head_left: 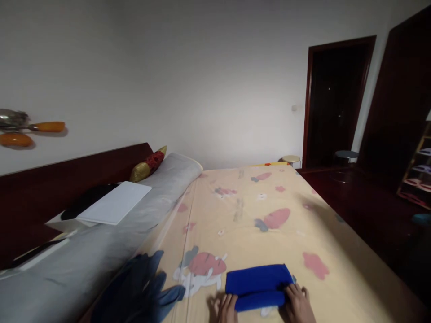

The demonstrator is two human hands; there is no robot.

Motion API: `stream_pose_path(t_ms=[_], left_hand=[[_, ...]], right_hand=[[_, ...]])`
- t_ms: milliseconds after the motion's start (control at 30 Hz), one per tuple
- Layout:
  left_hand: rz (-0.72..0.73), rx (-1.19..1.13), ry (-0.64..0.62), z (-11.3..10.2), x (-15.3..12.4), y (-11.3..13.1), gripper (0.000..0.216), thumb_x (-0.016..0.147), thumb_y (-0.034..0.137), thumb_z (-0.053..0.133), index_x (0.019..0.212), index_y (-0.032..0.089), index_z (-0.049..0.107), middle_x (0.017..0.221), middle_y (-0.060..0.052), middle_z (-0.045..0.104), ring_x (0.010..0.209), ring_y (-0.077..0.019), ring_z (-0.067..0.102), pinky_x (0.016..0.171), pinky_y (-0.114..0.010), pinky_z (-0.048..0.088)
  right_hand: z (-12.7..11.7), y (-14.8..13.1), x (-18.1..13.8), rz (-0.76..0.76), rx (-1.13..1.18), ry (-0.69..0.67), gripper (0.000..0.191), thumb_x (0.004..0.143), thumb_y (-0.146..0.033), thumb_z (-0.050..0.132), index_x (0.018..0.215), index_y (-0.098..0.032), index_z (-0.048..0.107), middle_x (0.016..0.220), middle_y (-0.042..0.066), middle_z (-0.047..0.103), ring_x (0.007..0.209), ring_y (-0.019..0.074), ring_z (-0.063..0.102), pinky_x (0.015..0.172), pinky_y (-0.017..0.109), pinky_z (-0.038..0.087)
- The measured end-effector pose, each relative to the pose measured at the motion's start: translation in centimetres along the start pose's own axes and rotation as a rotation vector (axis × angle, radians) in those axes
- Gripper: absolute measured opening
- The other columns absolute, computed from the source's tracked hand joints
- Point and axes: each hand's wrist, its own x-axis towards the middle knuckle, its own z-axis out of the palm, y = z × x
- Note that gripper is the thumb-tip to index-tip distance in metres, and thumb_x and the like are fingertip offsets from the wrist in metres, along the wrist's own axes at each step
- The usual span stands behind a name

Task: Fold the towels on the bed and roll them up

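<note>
A bright blue cloth [257, 280] lies on the patterned bedsheet at the bottom of the view, its near edge turned over into a thick fold or roll. At the near left corner of this fold, the fingers of my left hand [228, 309] are bent and closed on the fabric. My right hand [299, 305] grips the other end with curled fingers, the thumb side hidden against the cloth. Left of my hands, a heap of dark blue clothing [144, 289] rests on the bed.
A bed [235, 242] with a cream carrot-print sheet fills the middle. Along the headboard [67, 175] lie a grey pillow [175, 175], a red and gold cushion [150, 166] and a white flat board [116, 204]. Stools [346, 154] and a shoe rack [419, 170] stand at right.
</note>
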Motion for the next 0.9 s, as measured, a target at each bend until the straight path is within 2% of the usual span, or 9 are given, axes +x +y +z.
stream_pose_path(t_ms=[100, 200, 267, 333, 400, 467, 600, 733, 900], left_hand=[[0.052, -0.035, -0.175, 1.2, -0.8, 0.4, 0.044, 0.081, 0.019, 0.043, 0.114, 0.028, 0.069, 0.12, -0.004, 0.071, 0.121, -0.0252, 0.057, 0.114, -0.051, 0.029], [0.059, 0.003, -0.212, 0.4, -1.6, 0.6, 0.047, 0.083, 0.015, 0.04, 0.122, 0.024, 0.064, 0.129, -0.006, 0.065, 0.128, -0.0274, 0.051, 0.115, -0.054, 0.023], [0.113, 0.003, -0.184, 0.2, -2.3, 2.1, 0.05, 0.084, 0.016, 0.04, 0.131, 0.024, 0.057, 0.137, -0.006, 0.059, 0.131, -0.0273, 0.047, 0.114, -0.052, 0.026], [0.277, -0.017, -0.112, 0.4, -3.0, 4.3, 0.055, 0.087, 0.019, 0.04, 0.142, 0.026, 0.042, 0.146, -0.003, 0.05, 0.135, -0.0238, 0.044, 0.113, -0.045, 0.031], [0.451, -0.008, -0.013, 0.9, -3.7, 6.3, 0.061, 0.089, 0.023, 0.039, 0.149, 0.025, 0.024, 0.151, -0.002, 0.042, 0.138, -0.0215, 0.04, 0.113, -0.042, 0.034], [0.536, 0.035, 0.069, 1.1, -4.0, 7.1, 0.065, 0.091, 0.026, 0.038, 0.15, 0.024, 0.012, 0.154, -0.001, 0.037, 0.14, -0.0203, 0.037, 0.112, -0.041, 0.035], [0.463, 0.081, 0.061, -0.1, -3.8, 3.9, 0.066, 0.092, 0.025, 0.037, 0.15, 0.03, 0.008, 0.155, 0.003, 0.034, 0.14, -0.0171, 0.037, 0.112, -0.038, 0.035], [0.347, 0.021, -0.058, -0.6, -3.7, -0.5, 0.068, 0.089, 0.018, 0.037, 0.15, 0.033, 0.01, 0.154, 0.002, 0.037, 0.141, -0.0198, 0.035, 0.118, -0.048, 0.023], [0.164, -0.093, -0.076, 1.6, -3.2, 0.6, 0.071, 0.08, 0.013, 0.044, 0.147, 0.028, 0.029, 0.154, -0.002, 0.037, 0.143, -0.0231, 0.03, 0.118, -0.052, 0.017]], right_hand=[[-2.1, 0.2, -0.1, 0.014, 0.016, -0.092, 0.037, 0.076, -0.015, 0.039, 0.099, -0.022, 0.068, 0.108, 0.007, 0.069, 0.108, 0.0251, 0.056, 0.101, 0.046, 0.031], [-1.5, 0.0, -1.0, 0.045, -0.043, -0.042, 0.043, 0.077, -0.015, 0.041, 0.114, -0.018, 0.064, 0.117, 0.011, 0.066, 0.116, 0.0283, 0.053, 0.106, 0.048, 0.026], [0.6, -1.1, -1.7, 0.006, -0.056, 0.036, 0.046, 0.083, -0.024, 0.045, 0.126, -0.018, 0.058, 0.13, 0.011, 0.06, 0.125, 0.0299, 0.047, 0.109, 0.047, 0.024], [3.4, -2.8, -2.2, -0.114, -0.046, 0.093, 0.049, 0.087, -0.032, 0.045, 0.135, -0.023, 0.052, 0.141, 0.008, 0.053, 0.132, 0.0278, 0.043, 0.11, 0.043, 0.026], [5.6, -4.5, -2.5, -0.236, -0.052, 0.145, 0.052, 0.09, -0.028, 0.041, 0.142, -0.025, 0.043, 0.148, 0.004, 0.045, 0.136, 0.0249, 0.039, 0.11, 0.041, 0.028], [6.5, -5.2, -2.5, -0.32, -0.079, 0.191, 0.06, 0.089, -0.021, 0.038, 0.148, -0.025, 0.03, 0.152, 0.004, 0.038, 0.139, 0.0227, 0.036, 0.111, 0.041, 0.028], [4.2, -1.9, -2.7, -0.331, -0.098, 0.215, 0.062, 0.093, -0.027, 0.037, 0.152, -0.029, 0.017, 0.153, 0.002, 0.036, 0.138, 0.0212, 0.039, 0.112, 0.041, 0.027], [2.0, 2.7, -3.2, -0.26, -0.074, 0.145, 0.059, 0.095, -0.033, 0.035, 0.151, -0.032, 0.016, 0.152, 0.002, 0.038, 0.138, 0.0213, 0.039, 0.111, 0.041, 0.029], [2.2, 1.9, -2.1, -0.137, -0.035, 0.082, 0.055, 0.092, -0.029, 0.035, 0.147, -0.026, 0.033, 0.151, 0.005, 0.041, 0.138, 0.0235, 0.038, 0.11, 0.047, 0.029]])
